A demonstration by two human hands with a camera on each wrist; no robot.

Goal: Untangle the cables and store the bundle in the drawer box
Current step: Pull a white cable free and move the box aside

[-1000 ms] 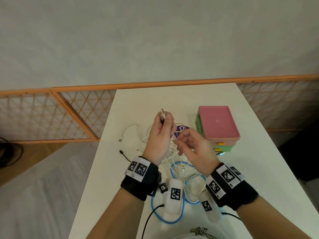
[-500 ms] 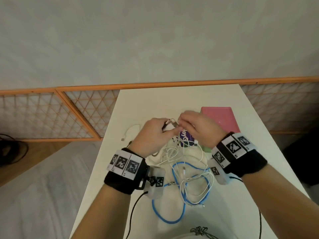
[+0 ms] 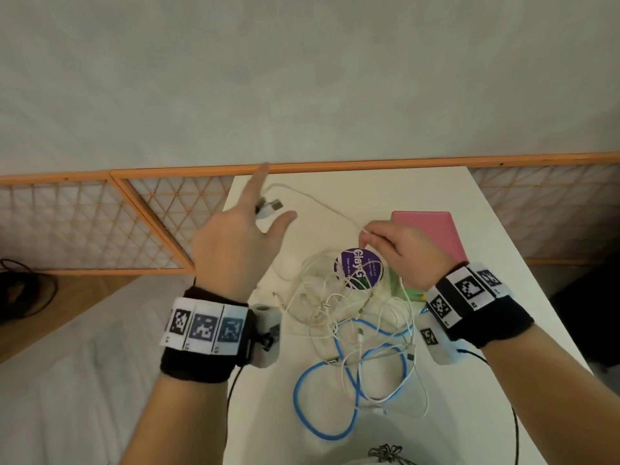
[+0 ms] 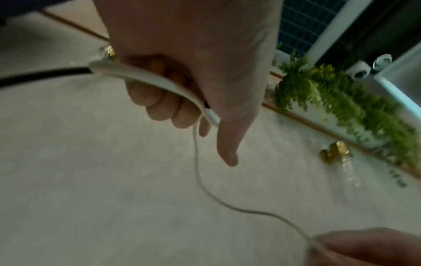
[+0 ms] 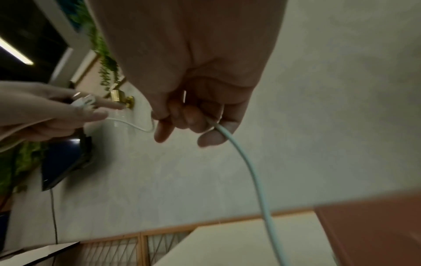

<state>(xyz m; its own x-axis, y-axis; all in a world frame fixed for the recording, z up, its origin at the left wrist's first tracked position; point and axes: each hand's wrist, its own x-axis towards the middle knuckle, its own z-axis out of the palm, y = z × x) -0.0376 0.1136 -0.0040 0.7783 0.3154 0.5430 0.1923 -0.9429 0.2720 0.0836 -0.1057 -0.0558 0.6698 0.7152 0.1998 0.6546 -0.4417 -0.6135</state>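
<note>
A tangle of white and blue cables (image 3: 352, 333) lies on the white table (image 3: 486, 263), partly over a round purple label (image 3: 360, 268). My left hand (image 3: 255, 216) is raised at the far left and grips the USB plug end (image 3: 270, 208) of one white cable (image 4: 198, 162), index finger pointing away. That cable runs in a slack arc to my right hand (image 3: 369, 234), which pinches it (image 5: 255, 180) just in front of the drawer box (image 3: 432, 233), pink on top and green below. My right wrist hides the box's drawers.
An orange wooden lattice rail (image 3: 151, 223) runs behind and to the left of the table. Black wires (image 3: 513, 431) trail from my wrist cameras over the near table edge. A dark drawstring knot (image 3: 385, 453) shows at the bottom edge.
My left hand has swung up and away to the far left with the plug, drawing the white cable out of the tangle. My right hand has slid along that cable, staying near the box.
</note>
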